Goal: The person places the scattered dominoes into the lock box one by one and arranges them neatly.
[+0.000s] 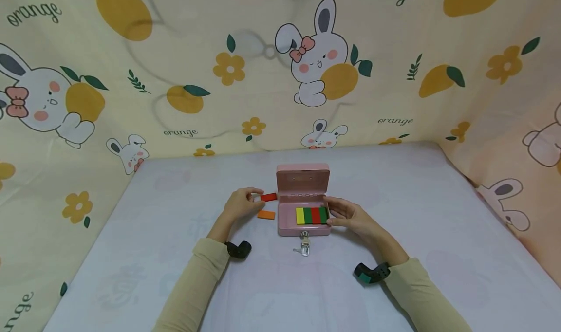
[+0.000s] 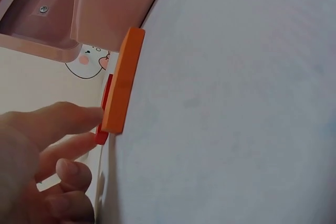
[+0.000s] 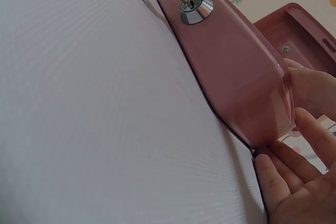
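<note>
A pink metal cash box (image 1: 286,220) stands with its lid (image 1: 303,182) raised. In it lies a row of yellow, green and red blocks (image 1: 311,215). To its left, my left hand (image 1: 242,204) has its thumb and forefinger at the near end of a red block (image 1: 269,196), pinching it. An orange block (image 1: 266,215) lies just in front; in the left wrist view, this orange block (image 2: 125,80) partly hides the red block (image 2: 106,100). My right hand (image 1: 352,216) holds the box's right side, its thumb (image 3: 312,85) at the rim and other fingers low by the corner.
Keys on a ring (image 1: 304,250) hang from the lock at the box's front. A white cloth (image 1: 324,283) covers the table. Behind it hangs a printed curtain (image 1: 245,25) with rabbits and oranges. Black bands with cameras (image 1: 238,249) sit on both wrists.
</note>
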Action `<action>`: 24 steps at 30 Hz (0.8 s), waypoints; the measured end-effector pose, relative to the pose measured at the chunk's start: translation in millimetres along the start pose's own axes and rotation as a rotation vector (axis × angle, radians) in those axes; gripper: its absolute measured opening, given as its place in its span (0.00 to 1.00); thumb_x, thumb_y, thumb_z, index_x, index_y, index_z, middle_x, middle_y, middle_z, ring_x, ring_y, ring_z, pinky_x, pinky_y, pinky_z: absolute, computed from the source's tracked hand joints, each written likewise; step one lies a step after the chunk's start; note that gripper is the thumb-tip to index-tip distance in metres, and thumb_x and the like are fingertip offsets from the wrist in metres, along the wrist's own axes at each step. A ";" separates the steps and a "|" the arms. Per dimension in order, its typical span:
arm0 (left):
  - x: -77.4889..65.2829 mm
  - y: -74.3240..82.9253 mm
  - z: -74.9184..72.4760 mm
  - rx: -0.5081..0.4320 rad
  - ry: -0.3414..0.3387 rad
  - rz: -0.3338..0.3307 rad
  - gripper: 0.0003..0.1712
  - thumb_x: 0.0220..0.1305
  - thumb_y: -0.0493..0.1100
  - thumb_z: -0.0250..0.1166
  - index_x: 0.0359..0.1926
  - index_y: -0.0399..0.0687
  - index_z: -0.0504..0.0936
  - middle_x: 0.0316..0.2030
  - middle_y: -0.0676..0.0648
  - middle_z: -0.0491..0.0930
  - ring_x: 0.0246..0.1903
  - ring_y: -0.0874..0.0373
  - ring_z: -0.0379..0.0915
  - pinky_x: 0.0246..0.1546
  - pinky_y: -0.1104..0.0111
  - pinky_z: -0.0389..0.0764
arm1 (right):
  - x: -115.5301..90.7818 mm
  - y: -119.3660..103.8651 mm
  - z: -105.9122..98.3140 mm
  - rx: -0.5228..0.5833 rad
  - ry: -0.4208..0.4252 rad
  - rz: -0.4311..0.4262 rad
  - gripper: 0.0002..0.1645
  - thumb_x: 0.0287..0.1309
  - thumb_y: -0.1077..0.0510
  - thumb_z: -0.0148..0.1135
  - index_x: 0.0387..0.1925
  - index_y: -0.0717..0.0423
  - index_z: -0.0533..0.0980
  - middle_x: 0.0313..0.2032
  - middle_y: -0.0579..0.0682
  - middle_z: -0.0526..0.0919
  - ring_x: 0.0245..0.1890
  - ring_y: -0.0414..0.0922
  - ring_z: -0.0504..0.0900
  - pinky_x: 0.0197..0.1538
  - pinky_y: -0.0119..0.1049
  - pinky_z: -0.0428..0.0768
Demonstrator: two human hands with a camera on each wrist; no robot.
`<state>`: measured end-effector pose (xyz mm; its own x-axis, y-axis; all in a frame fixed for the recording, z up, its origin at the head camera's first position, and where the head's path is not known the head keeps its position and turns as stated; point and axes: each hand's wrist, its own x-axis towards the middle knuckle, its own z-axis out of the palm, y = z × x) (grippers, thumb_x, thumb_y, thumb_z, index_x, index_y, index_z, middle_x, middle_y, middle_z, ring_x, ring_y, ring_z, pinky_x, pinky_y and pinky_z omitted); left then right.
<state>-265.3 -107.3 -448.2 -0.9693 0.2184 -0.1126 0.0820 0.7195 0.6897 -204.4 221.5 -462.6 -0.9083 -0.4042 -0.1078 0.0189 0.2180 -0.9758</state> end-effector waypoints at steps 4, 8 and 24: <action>-0.8 0.5 -1.2 0.022 -0.002 -0.008 0.19 0.58 0.44 0.66 0.51 0.47 0.83 0.16 0.54 0.63 0.19 0.62 0.58 0.24 0.72 0.57 | 0.5 0.5 0.0 0.011 -0.002 -0.006 0.40 0.60 0.61 0.63 0.71 0.60 0.58 0.74 0.60 0.56 0.74 0.61 0.55 0.67 0.39 0.63; -1.5 -0.1 -1.6 0.024 0.015 -0.003 0.17 0.58 0.44 0.66 0.48 0.46 0.84 0.16 0.54 0.63 0.19 0.62 0.58 0.23 0.72 0.57 | 0.8 1.6 -0.5 0.010 -0.005 -0.012 0.39 0.60 0.61 0.63 0.70 0.60 0.59 0.73 0.61 0.56 0.74 0.61 0.55 0.67 0.37 0.64; -13.6 -7.8 -8.2 0.029 0.062 -0.065 0.16 0.54 0.46 0.70 0.43 0.42 0.83 0.15 0.54 0.61 0.19 0.62 0.56 0.23 0.72 0.57 | 0.5 1.4 -0.3 0.008 -0.009 -0.014 0.40 0.60 0.61 0.62 0.71 0.61 0.58 0.73 0.61 0.56 0.74 0.62 0.55 0.67 0.36 0.64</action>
<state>-254.7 -121.3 -446.2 -0.9853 0.1294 -0.1113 0.0238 0.7500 0.6610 -204.9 221.9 -464.0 -0.9049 -0.4148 -0.0956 0.0093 0.2052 -0.9787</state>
